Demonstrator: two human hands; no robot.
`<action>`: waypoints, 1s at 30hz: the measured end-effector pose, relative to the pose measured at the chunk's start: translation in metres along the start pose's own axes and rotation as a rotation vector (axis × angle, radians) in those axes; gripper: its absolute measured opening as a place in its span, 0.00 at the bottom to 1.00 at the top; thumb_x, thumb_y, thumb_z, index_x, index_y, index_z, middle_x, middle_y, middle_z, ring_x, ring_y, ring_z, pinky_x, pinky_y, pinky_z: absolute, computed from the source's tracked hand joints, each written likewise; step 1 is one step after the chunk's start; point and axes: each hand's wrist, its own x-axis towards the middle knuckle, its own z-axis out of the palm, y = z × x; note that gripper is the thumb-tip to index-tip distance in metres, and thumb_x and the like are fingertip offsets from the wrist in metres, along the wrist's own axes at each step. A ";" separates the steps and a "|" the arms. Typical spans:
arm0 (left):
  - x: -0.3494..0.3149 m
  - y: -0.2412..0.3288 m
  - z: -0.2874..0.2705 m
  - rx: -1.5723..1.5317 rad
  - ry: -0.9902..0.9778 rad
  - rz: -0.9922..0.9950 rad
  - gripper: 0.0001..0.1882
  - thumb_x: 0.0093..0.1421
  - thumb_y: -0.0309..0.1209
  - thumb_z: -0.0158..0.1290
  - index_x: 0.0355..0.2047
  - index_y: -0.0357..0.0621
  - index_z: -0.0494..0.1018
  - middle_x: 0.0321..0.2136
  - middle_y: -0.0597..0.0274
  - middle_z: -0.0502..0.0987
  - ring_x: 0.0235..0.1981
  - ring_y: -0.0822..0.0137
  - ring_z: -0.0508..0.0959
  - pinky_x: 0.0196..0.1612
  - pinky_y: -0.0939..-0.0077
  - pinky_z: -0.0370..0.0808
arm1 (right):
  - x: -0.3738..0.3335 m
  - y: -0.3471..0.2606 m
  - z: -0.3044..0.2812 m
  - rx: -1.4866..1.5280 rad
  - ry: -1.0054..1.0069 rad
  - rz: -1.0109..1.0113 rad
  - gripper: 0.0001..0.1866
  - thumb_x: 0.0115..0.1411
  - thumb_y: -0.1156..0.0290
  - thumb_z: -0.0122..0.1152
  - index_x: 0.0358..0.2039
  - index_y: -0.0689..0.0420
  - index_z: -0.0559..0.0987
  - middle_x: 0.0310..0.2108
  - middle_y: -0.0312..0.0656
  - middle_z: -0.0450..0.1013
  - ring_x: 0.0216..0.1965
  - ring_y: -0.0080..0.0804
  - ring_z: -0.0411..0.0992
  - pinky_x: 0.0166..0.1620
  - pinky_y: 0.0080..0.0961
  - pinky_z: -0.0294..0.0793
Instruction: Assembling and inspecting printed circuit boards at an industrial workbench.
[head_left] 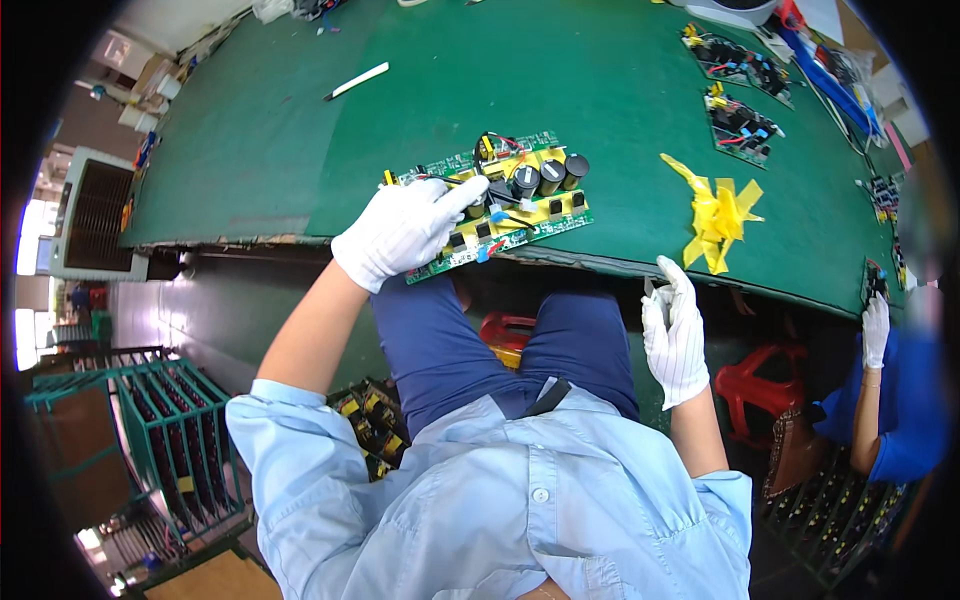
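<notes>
My left hand, in a white glove, grips the left end of a green circuit board at the table's near edge. The board carries black cylindrical capacitors, yellow tape and short wires. Its left part is hidden under my fingers. Off the table's near edge, to the right, is my gloved right hand, fingers bent toward the thumb. A small greyish piece shows at its fingertips, too small to name. Beyond that hand, a bunch of yellow tape strips lies on the green table.
More circuit boards lie at the far right. A white-handled tool rests at the back left. At the right edge, a co-worker's gloved hand touches another board. Red stools and a green rack stand below table height.
</notes>
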 end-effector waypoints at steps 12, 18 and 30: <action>-0.010 -0.012 -0.013 0.042 0.035 -0.100 0.33 0.48 0.24 0.53 0.57 0.45 0.63 0.45 0.45 0.73 0.43 0.47 0.75 0.44 0.60 0.73 | 0.070 -0.007 0.050 -0.429 -0.153 -0.312 0.09 0.54 0.72 0.58 0.36 0.54 0.72 0.28 0.43 0.69 0.28 0.44 0.71 0.27 0.38 0.70; 0.040 0.039 0.007 -0.064 0.376 -0.137 0.22 0.53 0.27 0.51 0.50 0.43 0.69 0.43 0.50 0.74 0.45 0.51 0.74 0.46 0.60 0.71 | 0.080 -0.006 0.059 -0.418 -0.287 -0.308 0.05 0.56 0.70 0.57 0.33 0.54 0.75 0.26 0.44 0.70 0.28 0.45 0.72 0.27 0.39 0.71; 0.051 0.021 0.039 -0.070 0.130 -0.291 0.16 0.63 0.40 0.45 0.40 0.43 0.75 0.40 0.51 0.77 0.44 0.54 0.76 0.43 0.59 0.74 | 0.082 -0.006 0.057 -0.404 -0.341 -0.311 0.06 0.55 0.72 0.56 0.35 0.53 0.75 0.27 0.44 0.69 0.29 0.45 0.72 0.28 0.39 0.71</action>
